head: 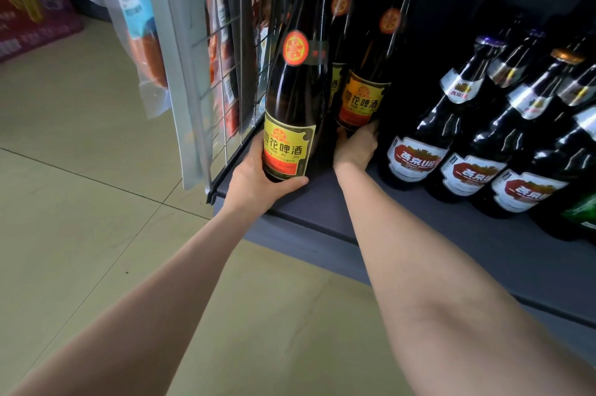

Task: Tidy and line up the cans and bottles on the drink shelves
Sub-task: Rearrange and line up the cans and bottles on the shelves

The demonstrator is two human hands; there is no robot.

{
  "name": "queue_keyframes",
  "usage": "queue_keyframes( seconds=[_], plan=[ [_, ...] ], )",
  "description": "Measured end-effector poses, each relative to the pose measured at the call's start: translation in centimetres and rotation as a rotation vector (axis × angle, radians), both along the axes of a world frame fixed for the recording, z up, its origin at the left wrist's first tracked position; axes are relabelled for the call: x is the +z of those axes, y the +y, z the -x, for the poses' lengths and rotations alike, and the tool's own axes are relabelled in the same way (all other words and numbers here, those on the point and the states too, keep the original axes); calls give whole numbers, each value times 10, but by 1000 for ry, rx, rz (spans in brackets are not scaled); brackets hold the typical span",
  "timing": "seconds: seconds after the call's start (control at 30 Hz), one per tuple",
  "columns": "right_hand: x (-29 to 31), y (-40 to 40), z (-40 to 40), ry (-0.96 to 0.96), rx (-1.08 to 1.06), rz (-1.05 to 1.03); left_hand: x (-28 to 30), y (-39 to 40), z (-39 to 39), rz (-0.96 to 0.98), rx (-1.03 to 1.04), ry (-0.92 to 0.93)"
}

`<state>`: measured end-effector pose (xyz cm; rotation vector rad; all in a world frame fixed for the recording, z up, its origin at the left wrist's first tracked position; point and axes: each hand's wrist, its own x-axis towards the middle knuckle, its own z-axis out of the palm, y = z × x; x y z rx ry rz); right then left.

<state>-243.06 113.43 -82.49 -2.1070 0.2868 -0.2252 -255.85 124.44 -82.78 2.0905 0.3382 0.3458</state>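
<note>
A tall dark beer bottle with a yellow and red label (292, 112) stands at the front left corner of the dark grey shelf (322, 205). My left hand (258, 176) grips its base, thumb under the label. Behind it stands a second bottle of the same kind (364, 99); my right hand (356, 145) holds its base with fingers curled round it. A third like bottle (338, 79) is partly hidden between them. To the right, several dark bottles with red and white labels (416, 153) stand in rows.
A white wire rack (222, 50) with hanging packaged goods closes the shelf's left side. A green bottle (580, 211) shows at the right edge. Beige floor tiles (80, 186) lie below and left. A red display box (29, 8) sits far left.
</note>
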Motion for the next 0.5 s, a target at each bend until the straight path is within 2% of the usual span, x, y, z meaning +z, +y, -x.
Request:
queue_keyframes(
  seconds=[0.17, 0.4, 0.5],
  plan=[
    [3, -2, 15, 22, 2, -74, 1, -2, 1, 3, 6, 15],
    [-12, -37, 75, -83, 181, -56, 6, -9, 3, 9, 34, 20],
    [-18, -59, 92, -151, 233, 22, 8, -27, 0, -4, -15, 29]
  ],
)
